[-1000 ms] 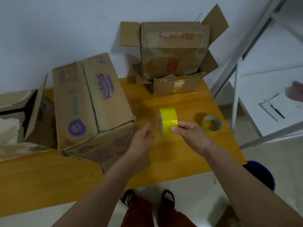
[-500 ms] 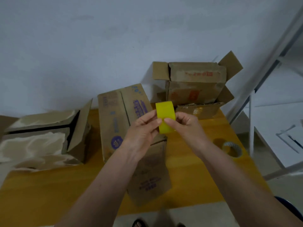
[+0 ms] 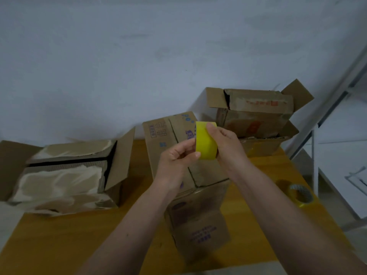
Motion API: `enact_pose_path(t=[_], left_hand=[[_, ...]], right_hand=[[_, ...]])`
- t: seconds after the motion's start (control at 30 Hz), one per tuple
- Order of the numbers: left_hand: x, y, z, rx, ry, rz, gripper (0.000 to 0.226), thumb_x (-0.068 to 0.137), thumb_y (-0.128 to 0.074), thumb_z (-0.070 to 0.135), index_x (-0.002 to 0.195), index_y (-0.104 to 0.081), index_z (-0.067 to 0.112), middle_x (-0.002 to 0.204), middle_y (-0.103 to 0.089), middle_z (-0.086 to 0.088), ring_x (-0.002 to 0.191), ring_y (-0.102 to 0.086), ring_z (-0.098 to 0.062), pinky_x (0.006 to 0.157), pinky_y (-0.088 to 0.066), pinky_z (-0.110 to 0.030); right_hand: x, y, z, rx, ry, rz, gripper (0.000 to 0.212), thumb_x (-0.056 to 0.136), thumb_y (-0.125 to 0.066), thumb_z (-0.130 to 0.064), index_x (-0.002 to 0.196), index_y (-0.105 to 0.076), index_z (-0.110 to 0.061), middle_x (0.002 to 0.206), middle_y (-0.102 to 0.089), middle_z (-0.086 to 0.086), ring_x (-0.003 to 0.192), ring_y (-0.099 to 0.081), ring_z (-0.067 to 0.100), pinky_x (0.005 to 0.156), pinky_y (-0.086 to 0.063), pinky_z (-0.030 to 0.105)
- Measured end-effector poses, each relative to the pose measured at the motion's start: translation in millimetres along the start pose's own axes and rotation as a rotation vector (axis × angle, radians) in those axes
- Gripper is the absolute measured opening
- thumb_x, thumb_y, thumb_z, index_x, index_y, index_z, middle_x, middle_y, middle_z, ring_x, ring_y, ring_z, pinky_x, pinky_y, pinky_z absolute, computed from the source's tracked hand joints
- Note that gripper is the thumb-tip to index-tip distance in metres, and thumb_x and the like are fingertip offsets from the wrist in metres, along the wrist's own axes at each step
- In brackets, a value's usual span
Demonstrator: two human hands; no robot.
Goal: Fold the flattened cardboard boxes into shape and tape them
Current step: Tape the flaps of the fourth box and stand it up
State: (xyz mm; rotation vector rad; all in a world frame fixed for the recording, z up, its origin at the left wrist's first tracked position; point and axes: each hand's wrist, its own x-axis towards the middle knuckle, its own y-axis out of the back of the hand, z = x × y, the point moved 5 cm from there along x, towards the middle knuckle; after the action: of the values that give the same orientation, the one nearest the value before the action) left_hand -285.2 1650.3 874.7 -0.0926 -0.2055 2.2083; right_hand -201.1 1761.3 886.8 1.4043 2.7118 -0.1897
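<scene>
Hunting the tape end | your right hand (image 3: 224, 147) gripped the yellow tape roll (image 3: 206, 142), your left hand (image 3: 177, 155) pinched at its near edge | printed box (image 3: 188, 175) lay just beyond and beneath both hands | next, probably: peel a strip free, keep the roll steady.

Glossy yellow tape roll (image 3: 206, 143), worn matt cardboard box (image 3: 184, 155) (probably corrugated), wooden table (image 3: 79, 245).

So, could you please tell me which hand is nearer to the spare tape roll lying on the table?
Right. The right hand grips the yellow tape roll up and left of the spare tape roll; the left hand is farther left still, at the yellow roll's other side.
</scene>
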Motion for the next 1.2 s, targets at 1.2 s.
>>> enact_pose_path(t=[1.2], left_hand=[[21,37,-19,-0.541,0.53,0.006,0.052,0.086,-0.063,0.027,0.13,-0.054,0.002,0.12,-0.066,-0.022,0.111,-0.064,-0.035,0.097,-0.05,-0.048]], right_hand=[[-30,-33,29,-0.642,0.5,-0.337,0.019,0.088,-0.065,-0.016,0.106,-0.069,-0.013,0.104,-0.065,-0.001,0.102,-0.058,0.012,0.089,-0.049,0.04]])
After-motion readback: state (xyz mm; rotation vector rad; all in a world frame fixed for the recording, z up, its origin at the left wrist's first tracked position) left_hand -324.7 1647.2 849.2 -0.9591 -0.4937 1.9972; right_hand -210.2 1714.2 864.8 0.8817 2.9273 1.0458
